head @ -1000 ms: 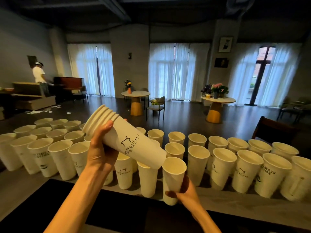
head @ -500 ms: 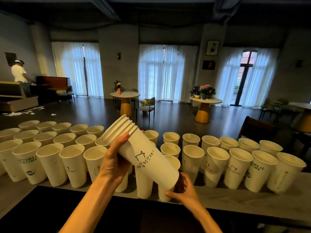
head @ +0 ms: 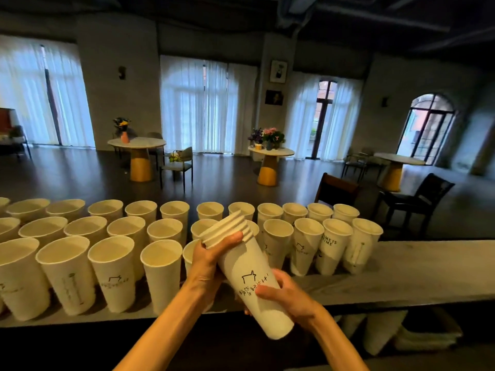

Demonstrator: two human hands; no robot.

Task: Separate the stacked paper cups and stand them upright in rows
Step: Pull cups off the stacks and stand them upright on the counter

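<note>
Now both hands were on the stack of paper cups point(head: 249, 274), which was held tilted above the near edge of the bench point(head: 401, 274), rims up and to the left, base down and to the right. The left hand point(head: 211, 261) grasped the stack just under the rims, thumb across the top of the outer cup. The right hand point(head: 289, 295) had its grip wrapped round the lower part of the outer cup, fingers curled over the printed mark; half a second earlier it was under the base of the stack, and a second earlier it was down at a standing cup in the front row. The stack sat lower and nearer the body than before, and steeper. The standing cups point(head: 112, 266) were upright in three rows across the bench, mouths open, some printed. Compared with the earlier frames the view had swung right: a dark chair point(head: 417, 199) showed beyond the bench end.
</note>
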